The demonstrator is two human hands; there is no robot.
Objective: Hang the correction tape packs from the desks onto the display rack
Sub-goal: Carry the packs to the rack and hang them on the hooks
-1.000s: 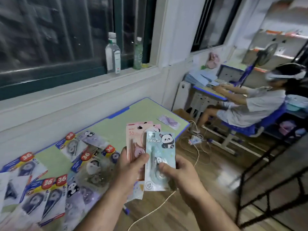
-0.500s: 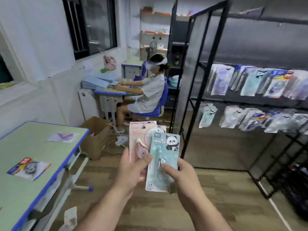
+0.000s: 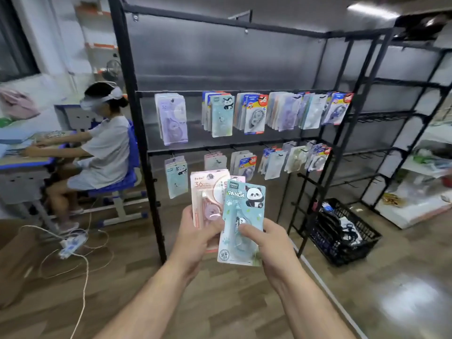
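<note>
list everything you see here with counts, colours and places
display rack: one, black, ahead
hanging correction tape packs: many, mixed colours, two rows on rack
crate: one, black, floor beside rack
seated person: one, grey shirt, desk at left
chair: one, blue, under that person
power strip: one, white, floor at left
pink packs: at least two, in left hand
panda pack: one, light blue, in right hand
left hand: grips pink packs
right hand: grips panda pack

The teal panda pack (image 3: 242, 216) stands upright, pinched by the right hand (image 3: 266, 243). It overlaps the pink packs (image 3: 208, 192) gripped in the left hand (image 3: 195, 238). Beyond, the black rack (image 3: 146, 167) carries two rows of hung packs (image 3: 252, 113).
</note>
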